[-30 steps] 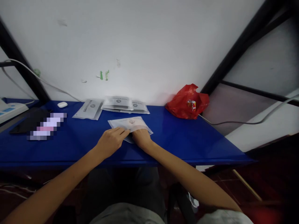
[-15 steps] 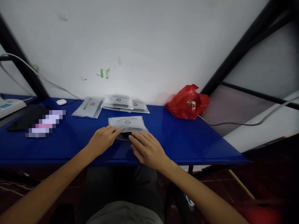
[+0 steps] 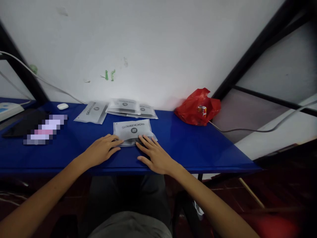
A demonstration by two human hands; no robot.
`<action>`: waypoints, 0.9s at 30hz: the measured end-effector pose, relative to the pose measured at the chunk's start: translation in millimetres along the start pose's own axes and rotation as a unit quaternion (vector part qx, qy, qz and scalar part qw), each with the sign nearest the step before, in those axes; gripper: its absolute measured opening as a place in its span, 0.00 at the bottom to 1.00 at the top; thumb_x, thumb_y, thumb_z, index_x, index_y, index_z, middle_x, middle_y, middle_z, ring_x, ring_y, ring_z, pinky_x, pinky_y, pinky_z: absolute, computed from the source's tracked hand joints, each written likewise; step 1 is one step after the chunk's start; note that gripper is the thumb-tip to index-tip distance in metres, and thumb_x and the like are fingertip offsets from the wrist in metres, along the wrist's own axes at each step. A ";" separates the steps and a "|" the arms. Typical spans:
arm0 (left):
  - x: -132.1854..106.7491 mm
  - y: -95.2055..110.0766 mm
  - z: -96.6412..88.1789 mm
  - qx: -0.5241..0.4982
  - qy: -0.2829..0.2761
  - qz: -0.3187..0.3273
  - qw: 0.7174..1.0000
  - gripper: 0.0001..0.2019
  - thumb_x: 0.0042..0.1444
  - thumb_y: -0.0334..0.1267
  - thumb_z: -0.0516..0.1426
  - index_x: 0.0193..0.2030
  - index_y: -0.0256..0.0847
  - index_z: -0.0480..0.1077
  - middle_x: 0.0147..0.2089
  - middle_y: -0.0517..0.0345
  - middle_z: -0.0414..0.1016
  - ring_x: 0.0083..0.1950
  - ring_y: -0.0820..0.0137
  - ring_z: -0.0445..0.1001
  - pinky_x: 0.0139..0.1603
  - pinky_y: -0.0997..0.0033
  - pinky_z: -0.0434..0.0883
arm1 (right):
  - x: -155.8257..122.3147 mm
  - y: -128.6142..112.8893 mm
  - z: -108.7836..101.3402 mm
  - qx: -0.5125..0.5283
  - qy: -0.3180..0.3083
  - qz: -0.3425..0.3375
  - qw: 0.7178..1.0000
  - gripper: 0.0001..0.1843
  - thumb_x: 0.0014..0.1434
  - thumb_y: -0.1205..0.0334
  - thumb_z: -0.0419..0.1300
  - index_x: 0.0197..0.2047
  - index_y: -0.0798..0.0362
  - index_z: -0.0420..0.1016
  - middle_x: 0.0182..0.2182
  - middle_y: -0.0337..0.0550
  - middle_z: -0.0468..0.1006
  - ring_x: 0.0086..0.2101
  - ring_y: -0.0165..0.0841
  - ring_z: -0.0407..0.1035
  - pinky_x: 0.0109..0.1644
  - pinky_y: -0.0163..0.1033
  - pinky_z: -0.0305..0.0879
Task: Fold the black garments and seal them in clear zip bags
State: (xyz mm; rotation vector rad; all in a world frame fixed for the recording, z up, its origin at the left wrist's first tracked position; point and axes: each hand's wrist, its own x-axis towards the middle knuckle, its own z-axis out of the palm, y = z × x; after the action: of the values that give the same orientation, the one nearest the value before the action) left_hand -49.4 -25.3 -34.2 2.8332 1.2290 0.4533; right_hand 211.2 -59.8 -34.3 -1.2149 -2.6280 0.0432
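Fingers of my left hand are resting at the near-left corner of a frosted plastic ROCKBROS pouch; from that palm the pouch is lying toward two o'clock. I am not pinching here: the hand is lying palm down, thumb standing apart from the fingers. The pouch itself is lying flat on the blue table, just ahead of my hands, its long axis running roughly from nine to three o'clock, printed side facing up. Something dark is showing through near its front edge; I cannot tell what. Beyond it, toward ten to twelve o'clock, other ROCKBROS pouches are lying near the wall. Rightmost, my right hand is covering the near-right corner with spread fingers, the pouch lying toward ten o'clock from this palm. Its grip is standing wide too, thumb off the plastic. Both hands are touching, but the right is overlapping more, so I am judging it nearer.
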 end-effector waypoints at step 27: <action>7.3 27.2 -37.7 -0.128 0.261 -0.027 0.956 0.09 0.62 0.40 0.53 0.40 0.41 0.72 0.35 0.60 0.77 0.35 0.73 0.75 0.40 0.74 0.71 | 56.1 -14.9 -20.6 0.122 0.269 -0.087 0.951 0.07 0.61 0.66 0.56 0.38 0.52 0.75 0.46 0.47 0.78 0.46 0.36 0.70 0.50 0.47 0.68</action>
State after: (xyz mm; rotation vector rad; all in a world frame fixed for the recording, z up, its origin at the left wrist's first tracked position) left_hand -35.5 -42.5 7.4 2.5284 1.1886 1.3162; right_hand 170.0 -28.8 -0.8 -0.7728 -2.1601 0.0039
